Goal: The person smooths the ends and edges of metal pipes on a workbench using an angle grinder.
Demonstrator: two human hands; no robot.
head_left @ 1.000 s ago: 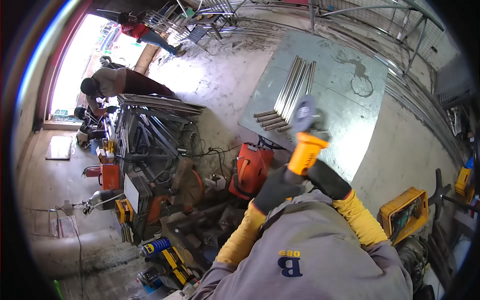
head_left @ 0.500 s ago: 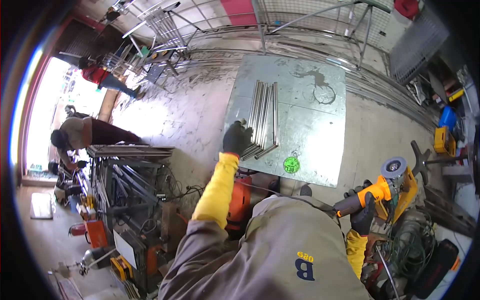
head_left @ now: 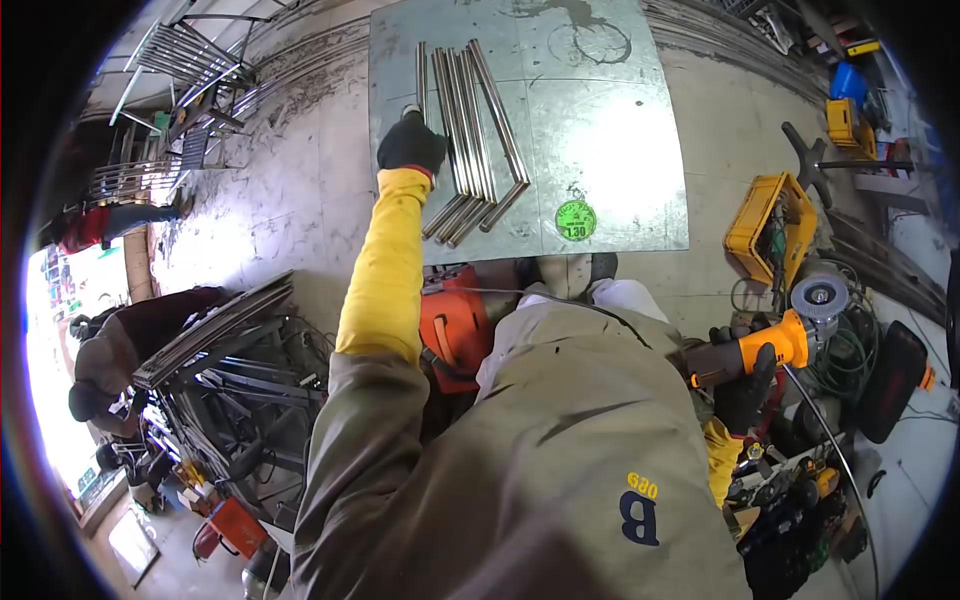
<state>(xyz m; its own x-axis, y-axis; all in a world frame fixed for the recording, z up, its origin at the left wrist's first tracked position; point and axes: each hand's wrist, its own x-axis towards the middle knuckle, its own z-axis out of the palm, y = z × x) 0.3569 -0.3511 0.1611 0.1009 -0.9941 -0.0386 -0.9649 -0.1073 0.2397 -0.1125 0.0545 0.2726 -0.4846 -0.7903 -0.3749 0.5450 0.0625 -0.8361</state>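
Grey sheet (head_left: 620, 190) spanned the upper centre; there the left hand (head_left: 411, 145) curled over metal tubes (head_left: 462, 130), grip unclear; lower right, the right hand (head_left: 742, 398) clasped a grinder (head_left: 768, 347).

The view's upper edge cuts off the top of the metal sheet (head_left: 600, 150). Over it, the left hand (head_left: 412, 145) hides most of its own fingers and part of the leftmost pipe (head_left: 421, 75); the finest lettering on the sheet's green sticker (head_left: 575, 219) is too small to read. Right of the sheet, the grinder (head_left: 762, 349) covers the palm of the right hand (head_left: 742, 402). Left of it, the head of a person in red (head_left: 85, 228) is lost in darkness.
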